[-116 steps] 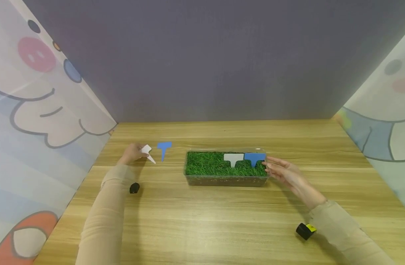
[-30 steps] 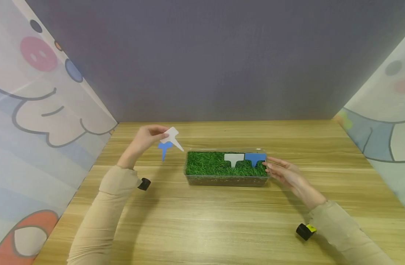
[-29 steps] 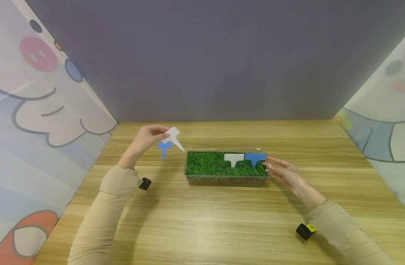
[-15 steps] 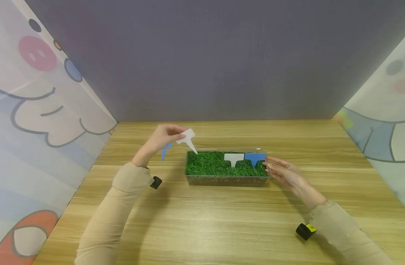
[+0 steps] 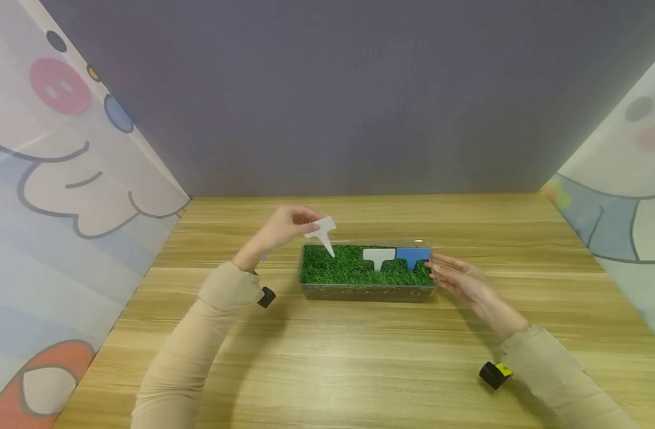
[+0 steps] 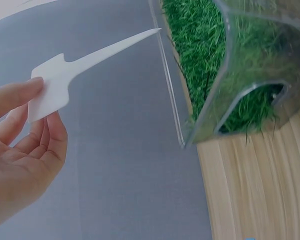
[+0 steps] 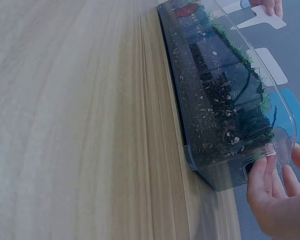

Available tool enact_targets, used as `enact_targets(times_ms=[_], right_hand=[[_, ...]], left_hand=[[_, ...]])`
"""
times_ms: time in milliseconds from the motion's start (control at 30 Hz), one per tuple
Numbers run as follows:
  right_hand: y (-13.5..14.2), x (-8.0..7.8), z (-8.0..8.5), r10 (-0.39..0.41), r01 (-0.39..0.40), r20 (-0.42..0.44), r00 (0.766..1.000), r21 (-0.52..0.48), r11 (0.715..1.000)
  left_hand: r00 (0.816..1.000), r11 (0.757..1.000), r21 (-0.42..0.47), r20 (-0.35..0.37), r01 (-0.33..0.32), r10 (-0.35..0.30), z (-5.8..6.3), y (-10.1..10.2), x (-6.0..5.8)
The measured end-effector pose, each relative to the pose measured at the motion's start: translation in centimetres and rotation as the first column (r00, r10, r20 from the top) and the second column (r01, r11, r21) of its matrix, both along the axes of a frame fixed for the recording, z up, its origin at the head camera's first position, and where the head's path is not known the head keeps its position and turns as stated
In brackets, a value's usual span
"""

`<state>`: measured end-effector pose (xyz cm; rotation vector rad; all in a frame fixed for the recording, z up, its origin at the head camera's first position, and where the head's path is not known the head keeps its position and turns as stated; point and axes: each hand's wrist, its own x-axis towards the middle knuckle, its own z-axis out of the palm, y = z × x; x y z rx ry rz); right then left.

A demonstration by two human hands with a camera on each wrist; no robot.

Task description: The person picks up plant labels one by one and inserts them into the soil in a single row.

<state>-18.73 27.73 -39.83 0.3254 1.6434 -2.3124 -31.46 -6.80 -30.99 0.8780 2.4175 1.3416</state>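
A clear plastic planter box [image 5: 367, 292] with green grass over soil stands on the wooden table. My left hand [image 5: 292, 226] pinches a white T-shaped plant label [image 6: 52, 85] by its wide head, thumb on one face. The label's pointed stem slants down over the left part of the grass [image 5: 338, 271]. In the grass to the right, another white plant label [image 5: 379, 256] and a blue plant label [image 5: 413, 256] stand upright side by side. My right hand [image 7: 282, 195] holds the box's right end, fingertips at the handle opening and rim.
Behind my left wrist, only a small tip of a blue label [image 5: 264, 257] on the table shows. A black wrist camera hangs at each sleeve. A grey panel [image 5: 359, 101] rises behind the table [image 5: 359, 357], with cartoon-printed panels at both sides.
My left hand picked the white plant label up from the table and carried it right, over the planter's left part. The blue label behind is now mostly hidden. My right hand stays in place.
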Motion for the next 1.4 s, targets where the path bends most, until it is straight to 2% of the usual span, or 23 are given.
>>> enact_targets(times_ms=[400, 900, 1400], right_hand=[[0.0, -0.1, -0.1, 0.013, -0.013, -0.012, 1.000, 0.038, 0.999], [0.0, 0.1, 0.3, 0.009, -0.009, -0.014, 1.000, 0.016, 1.000], [-0.1, 0.0, 0.1, 0.001, -0.001, -0.003, 1.000, 0.020, 1.000]], left_hand=[[0.998, 0.997, -0.052, 0.041, 0.049, -0.047, -0.7, 1.8, 0.4], [0.996, 0.989, -0.120, 0.054, 0.081, -0.075, -1.3, 3.0, 0.9], [0.993, 0.975, -0.195, -0.024, 0.107, -0.114, -2.1, 3.5, 1.0]])
